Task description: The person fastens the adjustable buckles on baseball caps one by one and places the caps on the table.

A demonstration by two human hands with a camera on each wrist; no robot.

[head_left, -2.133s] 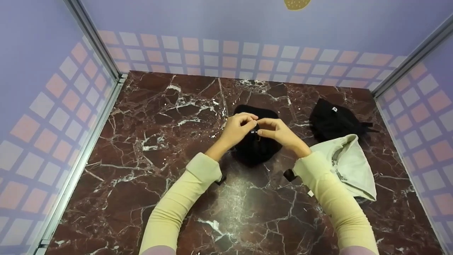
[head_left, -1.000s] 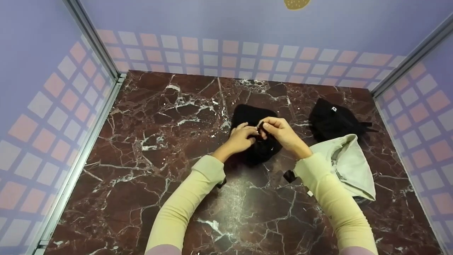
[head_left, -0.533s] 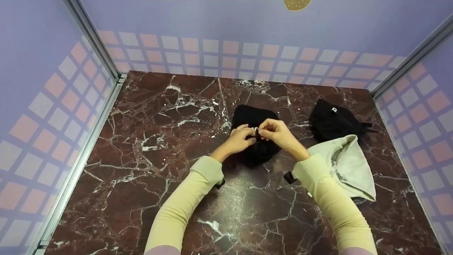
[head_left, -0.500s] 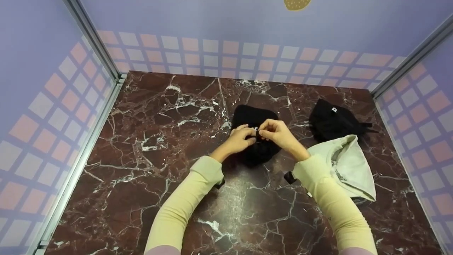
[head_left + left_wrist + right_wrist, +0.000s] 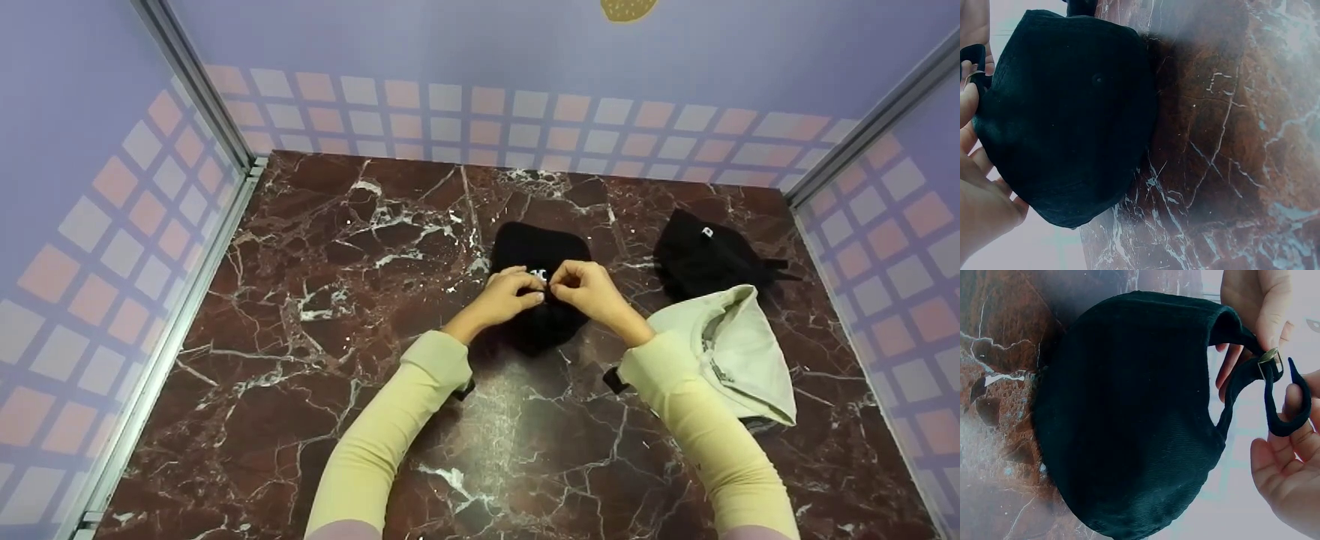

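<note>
A black cap (image 5: 532, 241) lies on the marbled table, between both hands. Its back strap (image 5: 1241, 379) runs through a small metal buckle (image 5: 1269, 356). My left hand (image 5: 501, 297) pinches the strap beside the buckle, its thumb against it in the right wrist view. The right hand (image 5: 592, 291) holds the strap's loose, curled end between thumb and fingers. In the left wrist view the cap's crown (image 5: 1072, 112) fills the middle and the left hand (image 5: 985, 208) is at the edge. White lettering (image 5: 538, 275) shows just above the fingertips.
A second black cap (image 5: 705, 259) rests at the right rear, its strap ends pointing right. In front of it lies a cream cap (image 5: 757, 352), partly behind the right sleeve. Patterned panels (image 5: 480, 45) border the table (image 5: 300, 247) at the back and sides.
Since two seconds ago, the left hand has shifted down from the buckle's top. In the last half second the right fingers dipped slightly, and the white lettering shows more. The cap stayed put.
</note>
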